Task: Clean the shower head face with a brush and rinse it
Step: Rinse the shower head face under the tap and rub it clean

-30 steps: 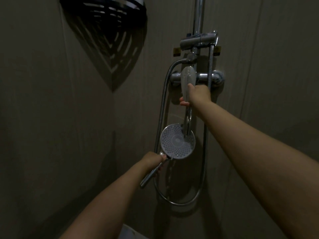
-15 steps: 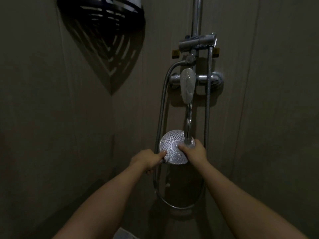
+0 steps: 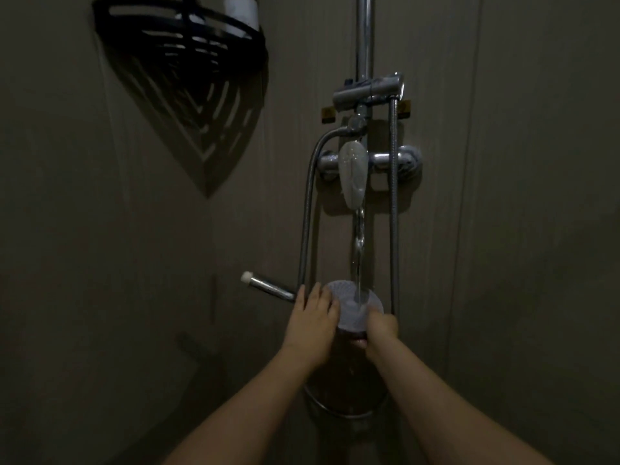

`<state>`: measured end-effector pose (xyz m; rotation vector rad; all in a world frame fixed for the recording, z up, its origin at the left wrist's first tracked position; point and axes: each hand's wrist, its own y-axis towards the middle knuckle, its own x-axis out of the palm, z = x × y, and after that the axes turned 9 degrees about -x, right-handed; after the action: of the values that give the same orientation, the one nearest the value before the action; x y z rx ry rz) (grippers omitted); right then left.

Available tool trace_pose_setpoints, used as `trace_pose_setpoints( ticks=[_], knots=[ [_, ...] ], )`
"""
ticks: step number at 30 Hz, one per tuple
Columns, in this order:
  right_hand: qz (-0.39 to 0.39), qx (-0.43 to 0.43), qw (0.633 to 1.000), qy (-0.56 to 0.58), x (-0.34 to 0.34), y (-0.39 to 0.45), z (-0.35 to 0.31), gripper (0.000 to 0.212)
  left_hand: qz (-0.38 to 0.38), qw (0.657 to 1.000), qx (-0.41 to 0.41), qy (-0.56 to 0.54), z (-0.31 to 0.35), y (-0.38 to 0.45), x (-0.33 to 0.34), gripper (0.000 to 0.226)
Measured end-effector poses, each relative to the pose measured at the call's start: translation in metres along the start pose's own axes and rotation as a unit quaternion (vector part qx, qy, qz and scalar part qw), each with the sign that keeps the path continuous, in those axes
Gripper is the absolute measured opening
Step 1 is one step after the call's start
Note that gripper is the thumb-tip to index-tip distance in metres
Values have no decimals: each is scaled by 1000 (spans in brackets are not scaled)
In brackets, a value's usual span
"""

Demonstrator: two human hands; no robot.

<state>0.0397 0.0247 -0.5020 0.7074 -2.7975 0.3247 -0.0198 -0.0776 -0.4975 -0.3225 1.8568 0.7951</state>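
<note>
I hold the shower head point(image 3: 355, 305) low in front of the tiled wall, its round perforated face turned up toward me, right under the tap. My left hand point(image 3: 313, 318) lies over the left edge of the head, where the chrome handle point(image 3: 268, 287) leaves it and sticks out to the left with a white tip; my fingers there are laid out fairly straight across the rim and neck, and I cannot tell how far the thumb wraps underneath. My right hand point(image 3: 380, 330) is at the lower right edge of the face, its fingers curled round the rim, so that the head sits between my two hands. A stream of water point(image 3: 359, 250) falls from the spout below the mixer lever point(image 3: 352, 176) and lands on the face just beside my right hand. The mixer body point(image 3: 379, 159) is fixed to the wall above, with the upright chrome riser pipe point(image 3: 364, 38) over it. The metal hose point(image 3: 307, 209) runs down on the left of the stream, loops below my wrists and climbs again on the right. In the corner at the upper left hangs a black slotted corner shelf point(image 3: 161, 38) with a white container point(image 3: 241, 10) standing in it, and the shelf throws a fan-shaped shadow down the wall. The light is dim.
</note>
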Motion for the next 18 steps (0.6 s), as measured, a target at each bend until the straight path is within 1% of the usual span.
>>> trace_pose_setpoints(
  ticks=[2,3,5,7,9,12,15,18],
  knots=[
    [-60,-1,998,15,0,-5,4,35,14,998,32,46,6,1,-4,70],
    [-87,-11,996,21,2,-7,6,35,14,998,39,50,10,1,-5,68],
    [-129,-23,990,55,7,-10,9,34,18,999,30,26,15,2,-3,66],
    [-147,-15,981,124,10,-9,10,35,30,999,42,15,10,2,-4,68],
    [-144,0,974,176,12,-8,10,35,22,997,73,14,3,5,-8,65],
    [-109,-5,975,196,14,-5,11,40,14,995,101,3,2,10,-11,63],
    [-80,-3,987,136,14,1,9,48,8,991,135,22,2,12,-9,65],
    [-56,-20,998,26,7,7,6,45,1,984,170,45,-9,13,-9,63]
  ],
)
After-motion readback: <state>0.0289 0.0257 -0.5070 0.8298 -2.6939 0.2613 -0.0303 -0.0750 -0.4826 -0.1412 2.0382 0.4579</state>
